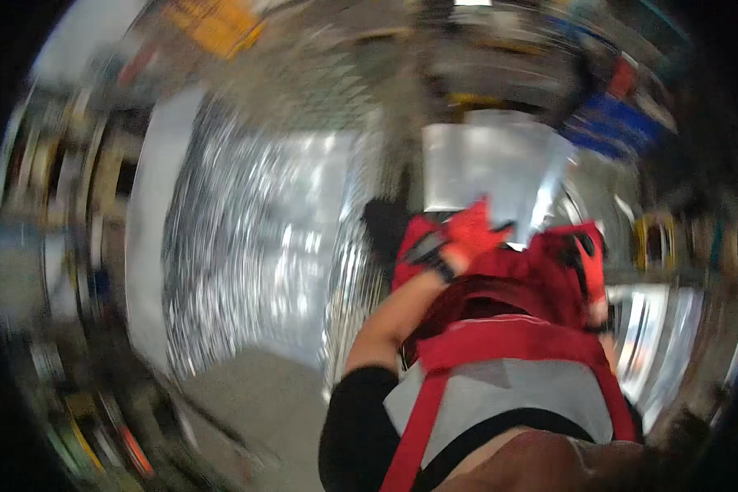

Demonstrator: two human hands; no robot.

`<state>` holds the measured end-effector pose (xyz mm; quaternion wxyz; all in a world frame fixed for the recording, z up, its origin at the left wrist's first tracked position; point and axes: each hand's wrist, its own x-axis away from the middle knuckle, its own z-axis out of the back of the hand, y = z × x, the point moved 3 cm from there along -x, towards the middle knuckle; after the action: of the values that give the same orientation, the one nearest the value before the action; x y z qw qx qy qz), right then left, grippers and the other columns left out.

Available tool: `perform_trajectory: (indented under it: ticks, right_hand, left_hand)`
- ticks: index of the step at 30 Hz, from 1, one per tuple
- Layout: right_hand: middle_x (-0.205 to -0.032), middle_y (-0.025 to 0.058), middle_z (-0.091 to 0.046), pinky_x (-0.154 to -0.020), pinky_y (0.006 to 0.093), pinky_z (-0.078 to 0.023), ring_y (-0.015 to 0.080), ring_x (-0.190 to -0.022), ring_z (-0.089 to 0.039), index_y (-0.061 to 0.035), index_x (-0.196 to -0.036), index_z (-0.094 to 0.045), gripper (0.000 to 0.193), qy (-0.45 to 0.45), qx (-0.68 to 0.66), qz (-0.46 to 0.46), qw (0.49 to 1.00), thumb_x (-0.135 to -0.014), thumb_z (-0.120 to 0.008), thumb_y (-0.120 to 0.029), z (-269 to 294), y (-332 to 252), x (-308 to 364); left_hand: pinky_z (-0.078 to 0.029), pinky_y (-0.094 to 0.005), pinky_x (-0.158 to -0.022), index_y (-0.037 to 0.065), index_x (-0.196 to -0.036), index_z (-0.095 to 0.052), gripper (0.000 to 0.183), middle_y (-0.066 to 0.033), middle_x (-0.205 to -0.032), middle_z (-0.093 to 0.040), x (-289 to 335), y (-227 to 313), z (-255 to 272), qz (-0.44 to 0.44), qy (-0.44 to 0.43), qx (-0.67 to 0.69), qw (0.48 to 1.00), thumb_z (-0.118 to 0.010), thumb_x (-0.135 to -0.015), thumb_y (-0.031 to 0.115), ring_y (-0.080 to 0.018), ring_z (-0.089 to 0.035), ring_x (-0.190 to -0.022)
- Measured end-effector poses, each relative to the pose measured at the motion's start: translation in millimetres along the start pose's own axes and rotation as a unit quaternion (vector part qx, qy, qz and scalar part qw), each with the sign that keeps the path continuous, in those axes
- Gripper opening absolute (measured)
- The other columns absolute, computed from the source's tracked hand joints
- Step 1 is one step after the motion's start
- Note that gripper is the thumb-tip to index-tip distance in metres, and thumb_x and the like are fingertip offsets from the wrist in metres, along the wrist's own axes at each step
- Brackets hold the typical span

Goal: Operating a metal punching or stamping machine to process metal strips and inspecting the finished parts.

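Note:
The picture is heavily motion-blurred. My left hand (470, 232), in a red glove with black trim, grips the lower edge of a flat shiny grey metal sheet (492, 160) held up in front of me. My right hand (590, 266), also in a red glove, sits at the sheet's lower right corner; the blur hides whether it grips the sheet. Red fabric (517, 283) bunches between and below the two hands. Beneath it is a grey bib with red straps (500, 394) on my chest.
A large shiny corrugated metal surface (254, 246) fills the left and middle. A grey floor patch (262, 402) lies below it. Blurred shelves (66, 189) curve along the left rim. Something blue (615, 123) and something yellow (217, 25) show at the top.

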<state>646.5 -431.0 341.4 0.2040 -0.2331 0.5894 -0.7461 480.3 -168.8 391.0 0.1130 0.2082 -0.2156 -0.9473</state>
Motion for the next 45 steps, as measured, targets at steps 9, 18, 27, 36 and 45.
perform_trajectory:
  ticks: [9,18,27,36,45]
  right_hand:
    - [-0.085,0.0034,-0.06,-0.059,0.0237,-0.045,0.0091,-0.066,-0.053,-0.0012,-0.103,-0.06,0.019,-0.097,0.241,0.247,0.934,-0.092,-0.054,-0.016,-90,-125,55]
    - [-0.079,0.0005,-0.06,-0.061,0.0227,-0.045,0.0063,-0.069,-0.055,-0.0023,-0.101,-0.062,0.017,-0.082,0.014,0.041,0.996,-0.092,-0.056,-0.016,-100,-108,46]
    - [-0.082,0.0009,-0.062,-0.064,0.0252,-0.046,0.0073,-0.073,-0.055,-0.0031,-0.1,-0.062,0.018,-0.104,0.035,0.114,0.987,-0.09,-0.059,-0.019,-114,-126,-16]
    - [-0.091,0.0023,-0.064,-0.074,0.0273,-0.048,0.0108,-0.083,-0.058,-0.0014,-0.108,-0.06,0.026,-0.102,-0.033,0.003,0.994,-0.09,-0.058,-0.02,-113,-89,-47]
    - [-0.124,0.0239,-0.053,-0.1,0.0453,-0.037,0.0403,-0.114,-0.05,0.0021,-0.133,-0.038,0.083,0.332,0.321,-0.112,0.88,-0.076,-0.065,-0.052,-23,33,-158]
  left_hand:
    - [-0.049,-0.0422,-0.07,-0.006,-0.136,-0.027,0.094,-0.0172,-0.091,-0.06,0,-25,-100,0.143,-0.111,0.029,0.983,-0.071,-0.066,0.039,-0.0302,-0.062,-0.083]
    - [-0.051,-0.0433,-0.064,-0.001,-0.139,-0.026,0.079,-0.0161,-0.089,-0.062,-10,-30,-93,0.104,-0.181,-0.014,0.978,-0.058,-0.079,0.039,-0.0299,-0.065,-0.077]
    - [-0.051,-0.0455,-0.071,0.0,-0.142,-0.018,0.092,-0.0203,-0.098,-0.062,-24,-22,-74,0.127,-0.284,0.021,0.95,-0.064,-0.074,0.042,-0.036,-0.064,-0.085]
    - [-0.051,-0.0445,-0.068,0.0,-0.135,-0.034,0.078,-0.018,-0.093,-0.064,-22,-21,-101,0.089,-0.329,0.002,0.94,-0.061,-0.078,0.045,-0.035,-0.064,-0.081]
    - [-0.03,-0.0484,-0.104,0.002,-0.141,-0.026,0.101,-0.0266,-0.139,-0.03,-56,-67,-45,0.219,0.004,-0.163,0.962,-0.063,-0.071,0.063,-0.0434,-0.031,-0.128]
